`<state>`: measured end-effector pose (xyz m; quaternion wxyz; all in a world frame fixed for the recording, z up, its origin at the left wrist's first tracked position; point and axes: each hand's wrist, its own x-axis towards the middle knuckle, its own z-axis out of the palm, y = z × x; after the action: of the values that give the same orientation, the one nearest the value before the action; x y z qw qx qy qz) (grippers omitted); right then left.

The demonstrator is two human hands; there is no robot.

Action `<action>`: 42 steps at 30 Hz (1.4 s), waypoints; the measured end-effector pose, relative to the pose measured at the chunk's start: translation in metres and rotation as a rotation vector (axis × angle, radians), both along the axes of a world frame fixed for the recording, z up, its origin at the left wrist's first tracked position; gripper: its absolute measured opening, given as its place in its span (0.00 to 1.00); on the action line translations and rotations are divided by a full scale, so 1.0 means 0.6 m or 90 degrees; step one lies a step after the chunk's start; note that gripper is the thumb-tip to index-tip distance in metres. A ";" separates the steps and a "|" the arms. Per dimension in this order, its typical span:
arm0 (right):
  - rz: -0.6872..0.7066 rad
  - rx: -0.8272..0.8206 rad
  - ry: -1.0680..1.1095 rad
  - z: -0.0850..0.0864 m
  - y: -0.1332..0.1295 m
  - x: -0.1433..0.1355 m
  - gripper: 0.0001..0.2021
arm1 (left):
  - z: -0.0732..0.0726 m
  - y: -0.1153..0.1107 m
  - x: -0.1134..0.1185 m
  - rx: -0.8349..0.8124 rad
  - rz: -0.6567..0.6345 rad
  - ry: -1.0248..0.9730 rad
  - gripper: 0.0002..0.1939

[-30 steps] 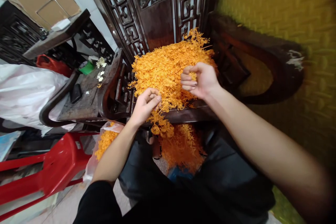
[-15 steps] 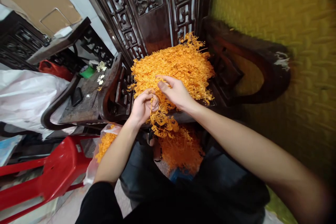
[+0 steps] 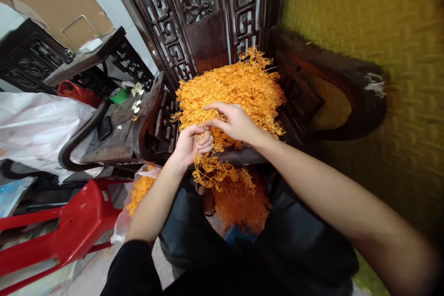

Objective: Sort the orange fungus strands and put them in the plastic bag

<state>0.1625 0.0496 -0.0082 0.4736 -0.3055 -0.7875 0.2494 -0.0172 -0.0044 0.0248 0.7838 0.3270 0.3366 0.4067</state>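
Note:
A heap of thin, branched orange sprigs (image 3: pixel 232 88) covers the seat of a dark carved wooden chair (image 3: pixel 215 51). In front of the heap, my left hand (image 3: pixel 194 143) is closed, thumb against its curled fingers, on a bunch of orange sprigs (image 3: pixel 217 169) that hangs down below it. My right hand (image 3: pixel 237 122) comes in from the right with its index finger and thumb apart. Its thumb tip is at the left hand's fingertips, and I cannot tell whether it touches a stem there. Its other fingers are mostly hidden.
More orange pieces (image 3: pixel 241 203) lie below the seat between my knees, over something blue. A plastic bag (image 3: pixel 121 222) of orange pieces stands at left, beside a red plastic chair (image 3: pixel 78 217). A green tape roll (image 3: pixel 120 96) and a phone-like black object (image 3: pixel 105 128) lie on the neighbouring seat.
My right hand's thumb has come left and down to my left hand's fingertips. The hanging bunch has dropped slightly lower. The whole view has shifted a little.

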 end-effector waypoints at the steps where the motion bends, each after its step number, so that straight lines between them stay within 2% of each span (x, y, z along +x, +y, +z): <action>1: -0.003 0.015 -0.006 -0.002 -0.001 -0.002 0.16 | -0.001 -0.001 0.001 0.014 -0.002 0.013 0.15; 3: -0.016 0.045 -0.017 -0.004 -0.006 -0.007 0.14 | -0.002 -0.003 0.006 0.058 0.021 0.048 0.17; 7: -0.054 0.081 -0.001 0.002 -0.004 -0.004 0.16 | 0.001 -0.014 0.014 0.134 0.105 0.089 0.11; 9: -0.133 0.019 0.141 0.010 0.013 0.016 0.19 | 0.006 -0.020 0.012 0.150 0.131 0.088 0.12; 11: -0.243 -0.089 0.350 0.019 0.038 0.045 0.22 | 0.011 -0.023 0.005 0.157 0.162 0.092 0.12; 13: -0.271 -0.212 0.473 0.023 0.059 0.071 0.24 | 0.011 -0.024 -0.003 0.154 0.172 0.104 0.12; 14: -0.239 -0.293 0.500 0.023 0.065 0.079 0.23 | 0.010 -0.023 -0.006 0.151 0.165 0.111 0.11; 17: -0.048 -0.524 0.480 0.019 0.058 0.071 0.17 | 0.006 -0.019 -0.008 0.140 0.116 0.125 0.11; 20: 0.123 -0.622 0.423 0.017 0.028 0.035 0.07 | 0.004 -0.014 -0.002 0.119 0.059 0.131 0.11; 22: 0.206 -0.656 0.378 0.019 0.009 0.012 0.11 | 0.005 -0.012 0.003 0.104 0.028 0.130 0.11; 25: 0.310 -0.661 0.272 0.025 -0.007 -0.005 0.20 | 0.007 -0.009 0.008 0.090 0.002 0.134 0.11; 27: 0.289 -0.618 0.252 0.029 -0.001 -0.003 0.23 | 0.008 -0.010 0.009 0.085 -0.010 0.145 0.12; 28: 0.231 -0.593 0.277 0.032 0.007 0.003 0.24 | 0.009 -0.011 0.009 0.084 -0.017 0.154 0.12; 31: -0.038 -0.509 0.429 0.037 0.048 0.037 0.25 | 0.009 -0.016 0.010 0.091 -0.030 0.178 0.14; 33: -0.121 -0.475 0.484 0.037 0.072 0.060 0.23 | 0.009 -0.015 0.010 0.105 0.002 0.180 0.14; 35: -0.101 -0.514 0.498 0.035 0.078 0.068 0.18 | 0.007 -0.008 0.008 0.120 0.082 0.165 0.13; 38: 0.019 -0.587 0.451 0.033 0.050 0.048 0.04 | 0.005 0.010 0.002 0.115 0.224 0.138 0.12; 39: 0.062 -0.591 0.425 0.034 0.035 0.037 0.03 | 0.004 0.017 0.000 0.107 0.263 0.134 0.12; 42: 0.150 -0.535 0.275 0.040 -0.006 0.011 0.10 | 0.004 0.033 -0.004 0.084 0.356 0.125 0.12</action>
<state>0.1690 0.0461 0.0157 0.4304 -0.3205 -0.5315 0.6554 -0.0197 0.0155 0.0271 0.5821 0.3095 0.4606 0.5943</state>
